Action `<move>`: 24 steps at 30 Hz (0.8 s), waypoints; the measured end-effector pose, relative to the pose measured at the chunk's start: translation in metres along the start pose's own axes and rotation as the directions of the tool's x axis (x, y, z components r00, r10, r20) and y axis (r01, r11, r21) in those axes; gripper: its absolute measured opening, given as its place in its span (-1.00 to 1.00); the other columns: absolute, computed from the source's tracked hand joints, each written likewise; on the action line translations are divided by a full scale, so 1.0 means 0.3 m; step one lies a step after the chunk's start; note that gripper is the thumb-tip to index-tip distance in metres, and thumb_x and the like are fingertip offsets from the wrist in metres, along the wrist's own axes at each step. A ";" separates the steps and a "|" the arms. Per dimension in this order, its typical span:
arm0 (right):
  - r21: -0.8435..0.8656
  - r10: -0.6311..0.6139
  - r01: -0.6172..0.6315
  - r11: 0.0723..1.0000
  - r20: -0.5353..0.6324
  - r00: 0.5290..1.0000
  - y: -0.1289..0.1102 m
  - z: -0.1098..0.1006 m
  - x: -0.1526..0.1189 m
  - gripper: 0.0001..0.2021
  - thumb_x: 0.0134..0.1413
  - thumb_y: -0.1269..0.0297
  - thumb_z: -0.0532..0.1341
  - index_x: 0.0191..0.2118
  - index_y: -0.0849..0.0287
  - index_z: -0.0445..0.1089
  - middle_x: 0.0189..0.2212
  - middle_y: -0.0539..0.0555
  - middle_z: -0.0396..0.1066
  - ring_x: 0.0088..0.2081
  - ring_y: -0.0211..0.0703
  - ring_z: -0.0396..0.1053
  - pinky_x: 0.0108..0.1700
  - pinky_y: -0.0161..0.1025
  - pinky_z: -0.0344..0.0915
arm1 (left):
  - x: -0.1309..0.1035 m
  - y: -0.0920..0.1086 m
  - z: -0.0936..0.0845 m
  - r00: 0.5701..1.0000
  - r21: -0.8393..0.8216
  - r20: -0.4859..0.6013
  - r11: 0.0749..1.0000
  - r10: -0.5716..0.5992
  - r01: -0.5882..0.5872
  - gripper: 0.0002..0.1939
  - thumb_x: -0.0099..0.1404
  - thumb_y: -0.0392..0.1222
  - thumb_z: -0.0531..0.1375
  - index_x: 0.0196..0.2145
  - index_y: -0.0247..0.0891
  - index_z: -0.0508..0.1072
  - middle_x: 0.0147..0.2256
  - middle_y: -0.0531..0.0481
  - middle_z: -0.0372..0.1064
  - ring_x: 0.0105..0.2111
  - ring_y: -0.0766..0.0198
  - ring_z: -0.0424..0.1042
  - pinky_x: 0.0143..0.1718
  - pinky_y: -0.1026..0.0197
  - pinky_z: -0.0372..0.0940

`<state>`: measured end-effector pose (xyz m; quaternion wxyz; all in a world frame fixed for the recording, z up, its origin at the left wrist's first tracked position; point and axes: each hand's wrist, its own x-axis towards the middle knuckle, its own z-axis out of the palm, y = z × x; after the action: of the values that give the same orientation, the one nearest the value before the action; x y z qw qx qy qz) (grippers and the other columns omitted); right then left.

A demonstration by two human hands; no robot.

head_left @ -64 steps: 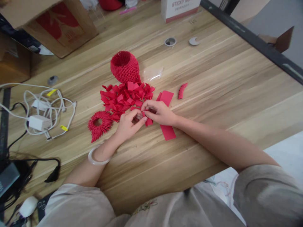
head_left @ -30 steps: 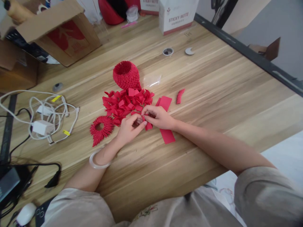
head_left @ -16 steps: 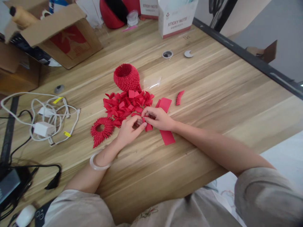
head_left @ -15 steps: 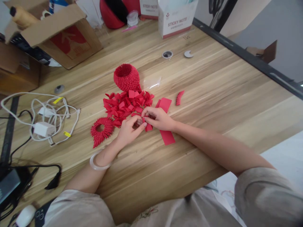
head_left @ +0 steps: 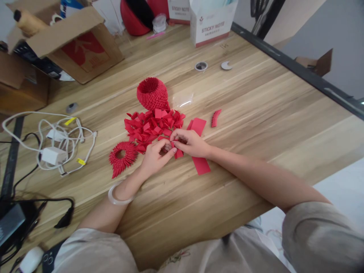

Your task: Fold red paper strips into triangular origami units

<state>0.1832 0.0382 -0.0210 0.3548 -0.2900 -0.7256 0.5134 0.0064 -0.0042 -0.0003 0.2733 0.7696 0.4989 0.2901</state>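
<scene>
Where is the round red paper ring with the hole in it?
The red paper ring lies flat on the wooden table, just beside the left hand and below the pile of folded red pieces.

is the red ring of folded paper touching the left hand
Apart. The head view shows bare wood between the red ring and the left hand, which pinches a small red paper piece together with the right hand.
</scene>
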 end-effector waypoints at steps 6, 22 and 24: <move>0.010 0.005 -0.005 1.000 0.001 1.000 -0.003 0.001 -0.001 -0.93 0.05 0.38 0.12 -0.31 0.25 0.28 -0.53 -0.05 0.30 -0.51 -0.38 0.20 -0.41 -0.41 0.15 | 0.002 -0.002 0.000 1.000 0.003 0.005 1.000 0.007 -0.007 -0.80 0.25 -0.09 0.18 -0.43 -0.29 0.36 -0.52 0.07 0.33 -0.52 0.39 0.28 -0.46 0.36 0.22; -0.005 -0.005 0.005 1.000 -0.008 1.000 0.005 0.003 -0.001 -0.93 0.05 0.37 0.12 -0.31 0.25 0.27 -0.53 -0.06 0.26 -0.52 -0.40 0.17 -0.42 -0.42 0.13 | 0.002 -0.004 -0.002 1.000 0.008 0.014 1.000 0.013 -0.013 -0.81 0.25 -0.11 0.19 -0.40 -0.30 0.36 -0.51 0.07 0.34 -0.51 0.40 0.30 -0.45 0.38 0.22; -0.008 -0.008 0.008 1.000 -0.012 1.000 0.007 0.003 -0.001 -0.93 0.05 0.37 0.12 -0.31 0.25 0.28 -0.53 -0.06 0.26 -0.52 -0.41 0.16 -0.43 -0.42 0.12 | 0.003 -0.003 -0.002 1.000 0.012 0.015 1.000 0.014 -0.014 -0.81 0.25 -0.11 0.19 -0.40 -0.30 0.36 -0.51 0.07 0.34 -0.50 0.40 0.30 -0.44 0.38 0.22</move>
<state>0.1827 0.0381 -0.0233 0.3599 -0.2915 -0.7266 0.5076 0.0057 -0.0030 -0.0006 0.2702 0.7768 0.4932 0.2834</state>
